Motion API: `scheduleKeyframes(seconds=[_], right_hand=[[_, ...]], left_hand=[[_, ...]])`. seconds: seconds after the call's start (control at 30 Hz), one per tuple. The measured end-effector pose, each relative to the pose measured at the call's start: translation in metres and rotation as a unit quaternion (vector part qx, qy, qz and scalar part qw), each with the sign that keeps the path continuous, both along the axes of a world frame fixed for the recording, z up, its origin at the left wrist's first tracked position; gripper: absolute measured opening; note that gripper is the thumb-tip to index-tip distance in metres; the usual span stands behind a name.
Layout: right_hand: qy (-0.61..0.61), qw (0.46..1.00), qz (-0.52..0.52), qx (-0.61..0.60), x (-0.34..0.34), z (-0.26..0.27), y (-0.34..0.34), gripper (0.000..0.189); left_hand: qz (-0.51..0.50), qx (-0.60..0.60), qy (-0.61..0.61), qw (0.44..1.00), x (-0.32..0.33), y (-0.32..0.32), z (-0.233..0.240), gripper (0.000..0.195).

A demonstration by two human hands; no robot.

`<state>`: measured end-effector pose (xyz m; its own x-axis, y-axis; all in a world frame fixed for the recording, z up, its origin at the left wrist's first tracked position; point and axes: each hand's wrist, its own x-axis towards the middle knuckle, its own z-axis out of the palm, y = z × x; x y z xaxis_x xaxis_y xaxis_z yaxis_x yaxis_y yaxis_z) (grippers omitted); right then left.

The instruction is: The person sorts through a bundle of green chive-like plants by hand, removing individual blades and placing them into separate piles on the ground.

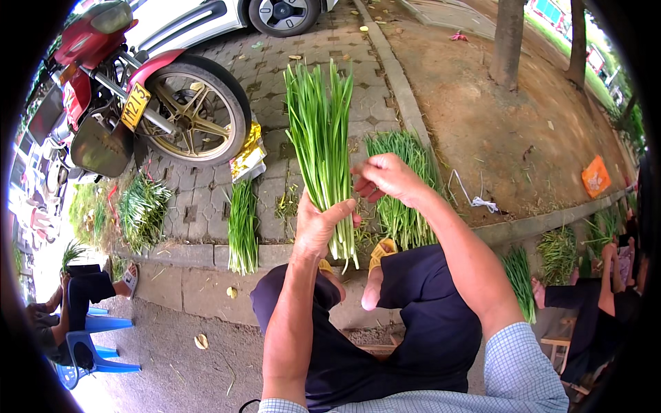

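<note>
My left hand [323, 224] is closed around the pale lower stems of a bunch of long green garlic chives [323, 139], whose leaves point away from me. Just right of the bunch, my right hand [379, 175] is raised with its fingers curled; whether a thin leaf is between them cannot be told. Beneath and behind that hand lies a large heap of chives [405, 201] on the paving. To the left, a neat smaller bundle of chives [242, 227] rests across the kerb.
A red motorcycle [186, 111] stands front left, a foil bag [250, 155] by its wheel. Another pile of greens [142, 211] lies left. A kerb [181, 255] crosses before my feet. People sit at both sides, one on a blue plastic chair [95, 346]. White string [480, 201] lies on the soil.
</note>
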<state>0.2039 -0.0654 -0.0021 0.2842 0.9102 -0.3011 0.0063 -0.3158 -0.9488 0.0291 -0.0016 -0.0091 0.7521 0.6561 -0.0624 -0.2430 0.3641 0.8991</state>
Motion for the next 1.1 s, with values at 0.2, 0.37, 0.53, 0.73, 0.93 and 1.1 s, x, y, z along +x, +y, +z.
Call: scheduleKeyframes(seconds=[0.2, 0.37, 0.53, 0.73, 0.93, 1.1], right_hand=[[0.164, 0.981, 0.085, 0.056, -0.010, 0.010, -0.003, 0.084], [0.248, 0.959, 0.051, 0.128, -0.014, 0.006, -0.001, 0.054], [0.321, 0.930, -0.030, 0.176, -0.022, 0.001, 0.008, 0.046], [0.298, 0.935, -0.033, 0.188, -0.028, 0.007, 0.006, 0.036], [0.228, 0.956, -0.042, 0.177, -0.039, 0.011, 0.004, 0.030], [0.209, 0.965, -0.017, 0.158, -0.051, 0.014, 0.003, 0.032]], left_hand=[[-0.044, -0.017, -0.014, 0.999, 0.004, -0.007, 0.004, 0.035], [-0.094, -0.026, -0.016, 0.995, 0.005, -0.007, 0.000, 0.036], [-0.164, -0.060, 0.022, 0.984, 0.003, -0.008, -0.002, 0.039], [-0.229, -0.134, -0.016, 0.964, 0.000, -0.002, -0.006, 0.039], [-0.212, -0.191, 0.010, 0.958, 0.003, 0.001, -0.009, 0.043], [-0.198, -0.132, 0.016, 0.971, 0.002, 0.000, -0.004, 0.038]])
